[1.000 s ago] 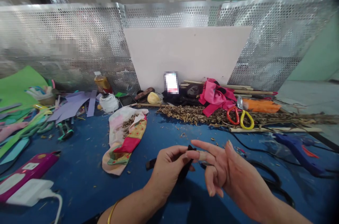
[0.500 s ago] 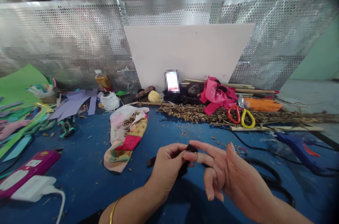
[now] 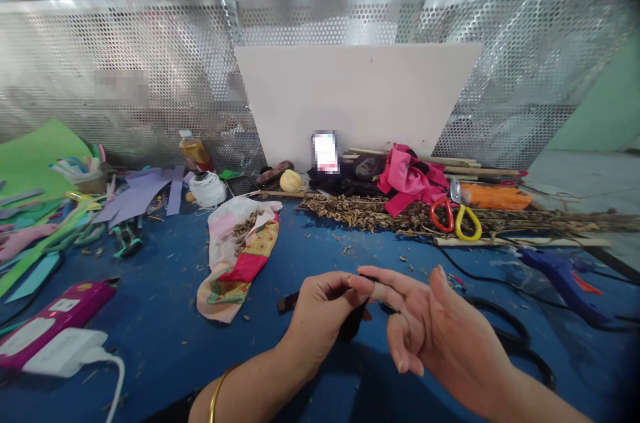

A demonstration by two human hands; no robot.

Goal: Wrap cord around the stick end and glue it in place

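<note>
Your left hand (image 3: 320, 316) pinches a black strip (image 3: 354, 324), your open right hand (image 3: 430, 333) touching it, a patterned cloth (image 3: 235, 263) lying nearby.

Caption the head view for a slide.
The left hand pinches a black strip, fingertips meeting the right hand, over a cluttered blue table.

free: blue table (image 3: 160, 336) near-left | obstacles: patterned cloth (image 3: 235, 269) ahead-left, black cable (image 3: 520, 343) right

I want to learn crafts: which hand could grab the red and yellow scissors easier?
Probably the right hand: its fingers are spread, and the scissors lie on its side. The left hand is pinching a black strip.
</note>
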